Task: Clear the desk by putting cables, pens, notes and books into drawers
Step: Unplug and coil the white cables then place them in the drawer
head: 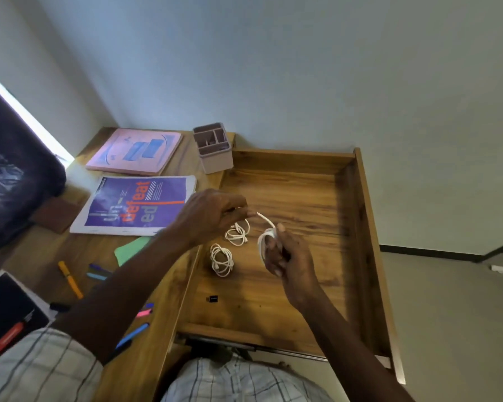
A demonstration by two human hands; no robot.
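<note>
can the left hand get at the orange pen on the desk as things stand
Probably not straight away: the left hand is pinching the end of the white cable over the open drawer. Otherwise the orange pen lies uncovered on the desk.

I see the open drawer [302, 198] has much free floor at its right and far part, where a hand can pass down freely. At its left side two coiled white cables [221, 260] and a small black object [212, 299] take some place. On the desk [145, 358] the way is crowded: the purple book [137, 204], pink book [135, 150], pink organizer [214, 147], green note [131, 249] and scattered pens [70, 280].
</note>
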